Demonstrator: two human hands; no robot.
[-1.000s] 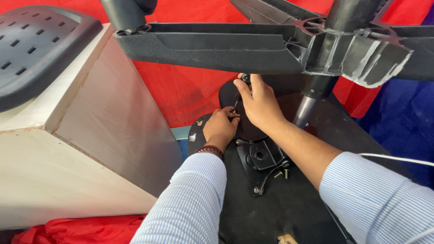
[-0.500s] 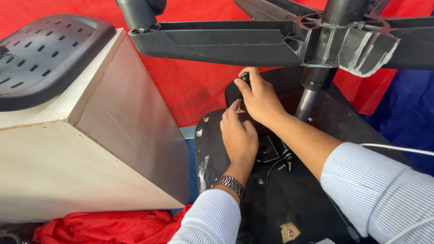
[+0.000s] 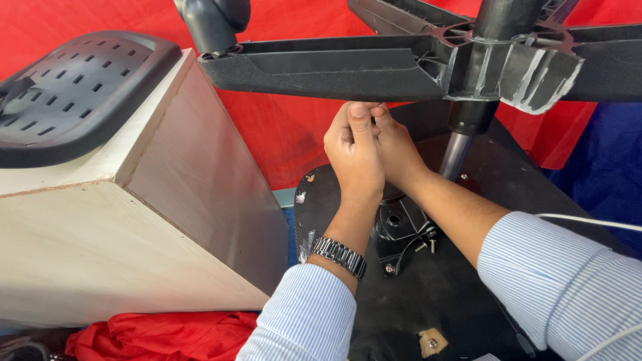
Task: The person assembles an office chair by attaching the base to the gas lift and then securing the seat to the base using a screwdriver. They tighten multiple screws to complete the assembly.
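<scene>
Hands meet in the upper middle of the frame, just under the black star-shaped chair base (image 3: 348,67), which runs as a horizontal arm across the top of the picture. My left hand (image 3: 353,157) lies in front, nearer the camera, fingers curled shut with the thumb pointing up; my right hand (image 3: 396,150) sits directly behind it, touching it, fingers folded in. Both close around something small between them. I cannot tell what it is: the left hand hides it entirely.

Key relation: the clasped hands are above and slightly left of the black metal seat mechanism (image 3: 400,227), which lies lower centre on the underside of the black seat pan (image 3: 468,294). The chrome gas column (image 3: 456,154) rises from that mechanism toward the hub of the base, long axis near vertical and tilted a little to the right, passing just right of my right wrist. The right hand is the nearer of the two to the column; the left forearm crosses straight over the mechanism.

Other notes:
- Steel watch (image 3: 339,257) on the left wrist, striped sleeves on both arms.
- Loose screws (image 3: 428,246) lie beside the mechanism.
- Pale wooden box (image 3: 114,234) fills the left of the frame, carrying a perforated black plastic panel (image 3: 73,93) at upper left.
- Red cloth (image 3: 287,127) behind, more of it bunched at lower left.
</scene>
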